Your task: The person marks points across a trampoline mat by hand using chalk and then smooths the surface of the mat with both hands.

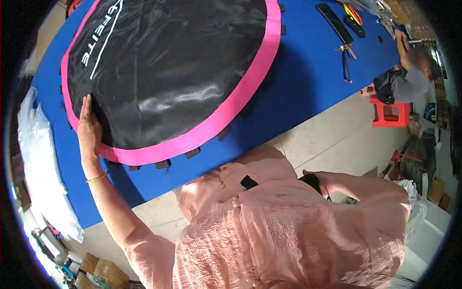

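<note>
A big round black trampoline mat [178, 82] with a pink border and white lettering lies on a blue-covered table. Short black tabs [193, 152] stick out around its edge. My left hand [90, 129], fingers stretched out, rests flat on the mat's near left rim. Down by my lap, my right hand [323, 181] is closed around a black fabric piece [311, 182]; its fingers are partly hidden. Another small black piece [249, 182] lies on my pink clothing.
A black phone-like slab [334, 23], keys [347, 50] and yellow-red scissors [353, 15] lie on the table's right. White plastic sheeting [45, 164] hangs at the left edge. Another person [409, 82] sits at far right near a red stool [391, 114]. Cardboard boxes [109, 272] stand below.
</note>
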`<action>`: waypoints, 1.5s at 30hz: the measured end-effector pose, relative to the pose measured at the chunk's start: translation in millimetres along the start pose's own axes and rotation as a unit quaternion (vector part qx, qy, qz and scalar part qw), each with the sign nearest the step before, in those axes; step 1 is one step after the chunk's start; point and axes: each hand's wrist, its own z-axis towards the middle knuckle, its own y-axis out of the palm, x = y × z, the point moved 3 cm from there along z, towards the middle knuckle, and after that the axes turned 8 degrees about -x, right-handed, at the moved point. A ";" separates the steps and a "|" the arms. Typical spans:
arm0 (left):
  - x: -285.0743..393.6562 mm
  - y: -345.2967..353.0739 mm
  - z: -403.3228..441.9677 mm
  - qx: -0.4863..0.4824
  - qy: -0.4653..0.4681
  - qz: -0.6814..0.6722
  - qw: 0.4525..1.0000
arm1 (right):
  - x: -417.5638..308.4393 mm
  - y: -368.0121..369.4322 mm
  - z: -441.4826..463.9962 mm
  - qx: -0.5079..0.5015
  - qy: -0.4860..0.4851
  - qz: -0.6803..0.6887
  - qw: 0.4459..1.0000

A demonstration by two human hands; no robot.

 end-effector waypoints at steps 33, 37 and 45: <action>7.8 0.6 -4.3 0.006 -0.027 -0.017 0.999 | 45.5 -24.6 1.7 0.146 -0.201 -0.178 0.952; 2.3 3.3 -2.5 0.003 -0.020 -0.029 0.999 | 51.4 -18.1 2.2 0.186 -0.189 -0.292 0.919; -3.7 5.1 -1.8 0.002 -0.018 -0.030 0.999 | 52.0 -71.4 32.4 0.185 -0.115 -0.168 0.961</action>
